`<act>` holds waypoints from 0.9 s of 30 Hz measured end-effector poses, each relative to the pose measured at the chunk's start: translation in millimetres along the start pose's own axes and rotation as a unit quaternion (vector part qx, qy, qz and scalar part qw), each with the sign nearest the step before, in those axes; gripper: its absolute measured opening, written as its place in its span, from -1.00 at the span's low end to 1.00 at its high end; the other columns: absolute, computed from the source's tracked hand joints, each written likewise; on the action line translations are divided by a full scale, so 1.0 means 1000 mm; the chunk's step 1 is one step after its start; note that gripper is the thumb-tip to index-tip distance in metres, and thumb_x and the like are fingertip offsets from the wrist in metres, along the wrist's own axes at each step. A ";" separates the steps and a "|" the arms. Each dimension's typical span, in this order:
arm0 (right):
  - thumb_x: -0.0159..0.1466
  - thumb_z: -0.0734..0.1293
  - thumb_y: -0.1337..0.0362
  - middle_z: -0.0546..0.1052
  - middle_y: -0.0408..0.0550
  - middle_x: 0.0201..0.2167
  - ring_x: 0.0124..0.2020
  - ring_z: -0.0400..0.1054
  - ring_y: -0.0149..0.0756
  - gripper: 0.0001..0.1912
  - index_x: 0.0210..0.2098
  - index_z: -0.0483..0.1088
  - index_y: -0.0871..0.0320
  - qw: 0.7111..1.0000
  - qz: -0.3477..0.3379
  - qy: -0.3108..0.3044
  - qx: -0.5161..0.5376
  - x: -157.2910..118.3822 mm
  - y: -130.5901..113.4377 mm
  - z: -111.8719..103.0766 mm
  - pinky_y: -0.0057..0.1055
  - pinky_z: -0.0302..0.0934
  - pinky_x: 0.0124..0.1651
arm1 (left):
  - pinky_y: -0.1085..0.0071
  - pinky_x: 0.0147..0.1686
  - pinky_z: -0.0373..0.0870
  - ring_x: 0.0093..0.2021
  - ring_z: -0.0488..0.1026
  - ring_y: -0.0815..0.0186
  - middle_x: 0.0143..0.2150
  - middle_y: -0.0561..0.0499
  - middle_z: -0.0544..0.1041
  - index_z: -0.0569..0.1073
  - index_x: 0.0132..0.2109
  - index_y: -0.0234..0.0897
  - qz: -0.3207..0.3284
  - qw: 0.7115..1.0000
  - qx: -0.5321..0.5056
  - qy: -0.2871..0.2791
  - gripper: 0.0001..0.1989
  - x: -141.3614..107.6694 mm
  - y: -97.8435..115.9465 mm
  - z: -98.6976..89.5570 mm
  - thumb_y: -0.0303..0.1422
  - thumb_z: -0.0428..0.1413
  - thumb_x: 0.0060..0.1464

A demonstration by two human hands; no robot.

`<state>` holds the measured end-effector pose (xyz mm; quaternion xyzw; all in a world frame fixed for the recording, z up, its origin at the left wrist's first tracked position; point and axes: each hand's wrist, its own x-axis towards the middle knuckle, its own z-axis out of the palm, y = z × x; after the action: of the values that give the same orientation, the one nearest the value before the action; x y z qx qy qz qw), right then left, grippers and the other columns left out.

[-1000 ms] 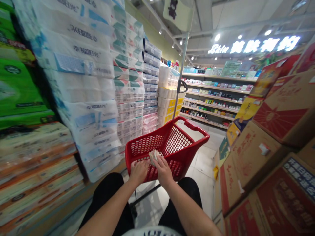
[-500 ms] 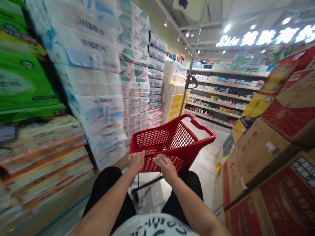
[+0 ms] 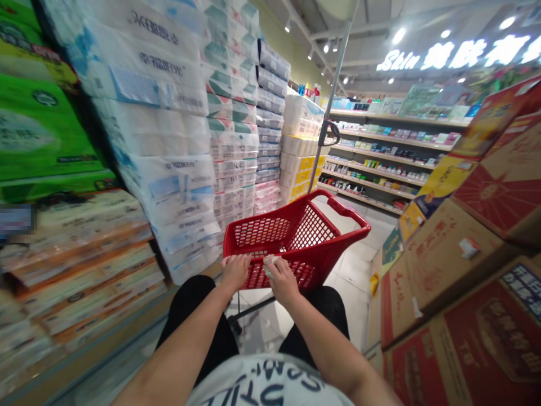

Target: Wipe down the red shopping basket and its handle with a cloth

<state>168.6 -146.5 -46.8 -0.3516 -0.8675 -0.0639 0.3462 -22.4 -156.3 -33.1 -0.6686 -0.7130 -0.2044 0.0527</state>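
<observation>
A red plastic shopping cart [image 3: 338, 251] with perforated basket walls stands in front of my knees, its handle at the upper right. My left hand [image 3: 235, 270] is closed over the basket's near rim at the left corner. A short way to the right, my right hand [image 3: 284, 277] presses a crumpled pale cloth [image 3: 267, 264] against the same rim. The fingers hide part of the cloth. Inside the basket, the visible part of the floor holds no goods.
Tall stacks of wrapped tissue packs [image 3: 169, 175] line the left side. Cardboard cartons [image 3: 456, 254] are piled at the right. A metal pole [image 3: 333, 84] with a dark handle rises behind the cart. Shelves of small boxes [image 3: 389, 135] stand across the tiled floor [image 3: 349, 282].
My right hand and the cloth have shifted slightly left along the rim. My left hand keeps its place on the cart. The view has tilted a little.
</observation>
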 end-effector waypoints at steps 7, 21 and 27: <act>0.23 0.19 0.45 0.35 0.04 0.03 0.00 0.18 -0.20 -0.50 0.16 0.27 0.09 0.999 -0.004 -0.029 -0.018 0.005 -0.007 0.002 -0.26 0.15 0.06 | 0.17 0.00 0.11 -0.11 0.39 0.20 -0.20 -0.07 0.54 0.46 -0.19 -0.21 0.005 1.000 0.001 -0.007 -0.61 -0.002 0.000 -0.007 -0.29 -0.26 0.28; 0.26 0.20 0.38 0.40 -0.05 0.04 0.08 0.14 -0.13 -0.46 0.21 0.15 -0.06 0.998 0.030 -0.040 -0.045 0.031 -0.006 -0.011 0.01 -0.19 0.22 | 0.18 -0.01 0.14 -0.12 0.41 0.20 -0.18 -0.07 0.54 0.48 -0.13 -0.20 0.015 1.000 0.007 -0.023 -0.60 0.007 -0.010 -0.001 -0.30 -0.26 0.29; 0.28 0.18 0.35 0.48 -0.07 -0.02 -0.07 0.28 -0.16 -0.46 0.23 0.12 -0.12 0.992 0.038 -0.107 -0.051 0.051 0.007 -0.006 -0.06 -0.04 0.11 | 0.15 0.12 0.11 0.21 0.21 0.19 0.26 -0.15 0.27 0.23 0.22 -0.20 0.014 0.995 -0.072 0.070 -0.55 0.015 0.001 0.007 -0.19 -0.26 0.29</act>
<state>150.4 -114.1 -10.4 -0.4060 -0.8812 -0.0573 0.2353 -21.4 -140.3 -33.9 -0.6644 -0.6818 -0.3006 0.0570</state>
